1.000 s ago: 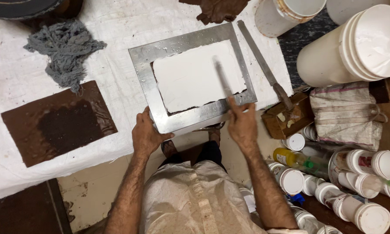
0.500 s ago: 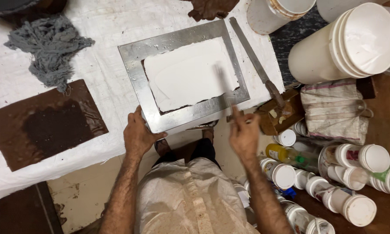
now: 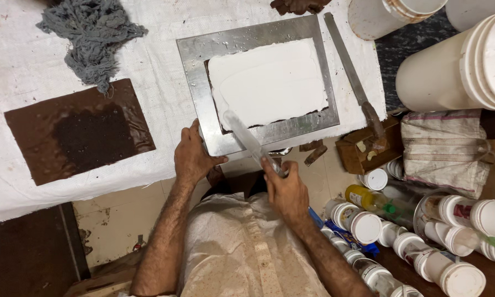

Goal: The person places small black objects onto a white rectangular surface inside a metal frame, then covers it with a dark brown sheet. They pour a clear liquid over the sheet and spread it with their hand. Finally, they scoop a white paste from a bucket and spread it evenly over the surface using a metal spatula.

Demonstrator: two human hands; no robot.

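Left hand (image 3: 192,157) grips the metal frame (image 3: 258,38) edge; right hand (image 3: 285,190) grasps a flat blade (image 3: 246,140) over the white paste (image 3: 269,82)

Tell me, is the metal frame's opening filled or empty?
Filled: smooth white paste covers nearly the whole opening of the metal frame, with dark gaps only along its edges.

Scene was lit evenly and fairly brightly from overhead, warm tint throughout. Small specular glints were seen on the metal frame (image 3: 258,88); the white paste (image 3: 269,82) was near blown out, little surface detail kept. Shadows were soft and short. Motion blur was noted on the long blade (image 3: 247,140) held in the right hand (image 3: 286,190). Otherwise focus was sharp; slight wide-angle stretch at the edges.
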